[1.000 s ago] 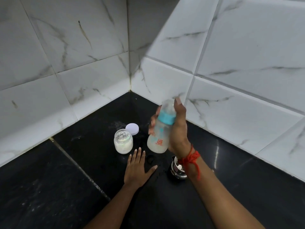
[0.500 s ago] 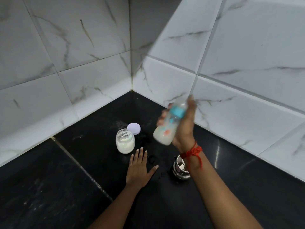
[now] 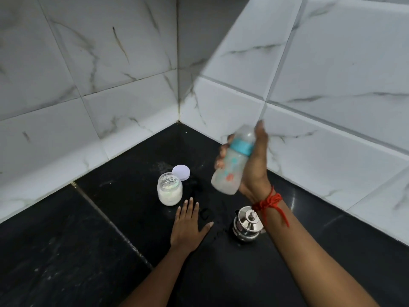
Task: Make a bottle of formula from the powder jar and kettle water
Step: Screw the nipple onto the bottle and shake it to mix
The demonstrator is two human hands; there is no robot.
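Observation:
My right hand [image 3: 254, 171] grips a baby bottle [image 3: 230, 171] with a teal collar and clear cap, held in the air above the black counter, tilted with its top to the right and blurred. Cloudy white liquid fills it. My left hand [image 3: 188, 227] lies flat on the counter, fingers spread, holding nothing. Just beyond its fingertips stands the open glass powder jar [image 3: 169, 189] with white powder inside. Its white lid [image 3: 181, 172] lies behind it. A small steel kettle [image 3: 246, 224] sits on the counter under my right wrist, partly hidden by it.
The black stone counter [image 3: 88, 240] meets white marble-look wall tiles [image 3: 124, 85] in a corner at the back. Some spilled drops or powder marks [image 3: 208, 216] lie on the counter between my left hand and the kettle.
The bottle in my right hand has shifted up, down and sideways between frames and is blurred. My left hand, the jar, lid and kettle have stayed where they were.

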